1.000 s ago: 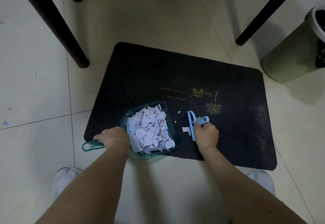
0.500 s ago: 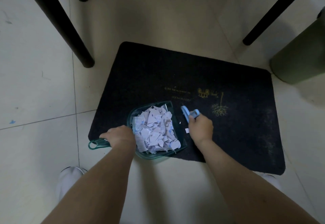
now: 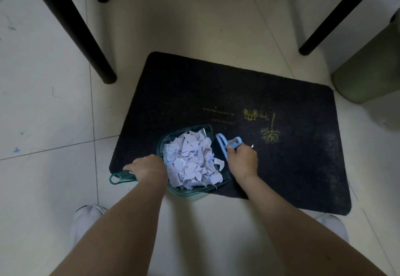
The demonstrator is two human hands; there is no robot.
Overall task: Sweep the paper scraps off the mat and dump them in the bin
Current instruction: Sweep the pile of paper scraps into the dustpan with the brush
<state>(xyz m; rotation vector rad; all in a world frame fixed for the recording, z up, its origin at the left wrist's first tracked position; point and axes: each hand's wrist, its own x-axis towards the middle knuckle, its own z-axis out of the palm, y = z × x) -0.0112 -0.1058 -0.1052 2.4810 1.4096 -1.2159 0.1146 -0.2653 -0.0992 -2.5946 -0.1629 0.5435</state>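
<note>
A black mat (image 3: 194, 93) with a small yellow drawing lies on the tiled floor. On its near edge sits a clear teal dustpan (image 3: 225, 180) heaped with white paper scraps (image 3: 192, 161). My left hand (image 3: 147, 166) grips the dustpan's handle. My right hand (image 3: 242, 161) holds a small light-blue brush (image 3: 225, 144), whose head stands against the pan's right-hand mouth. One tiny scrap (image 3: 252, 146) lies on the mat just right of my right hand. The green bin (image 3: 370, 67) stands at the right edge, beyond the mat's far right corner.
Black furniture legs stand on the floor: one thick leg (image 3: 86, 37) to the left of the mat and one slanted leg (image 3: 333, 13) near the bin. My white shoes (image 3: 86, 219) show at the bottom. Pale tiles surround the mat.
My right hand has swept the brush left up to the dustpan's mouth. The loose scraps beside the brush have gone into the pan. The camera has shifted, so the bin sits further right.
</note>
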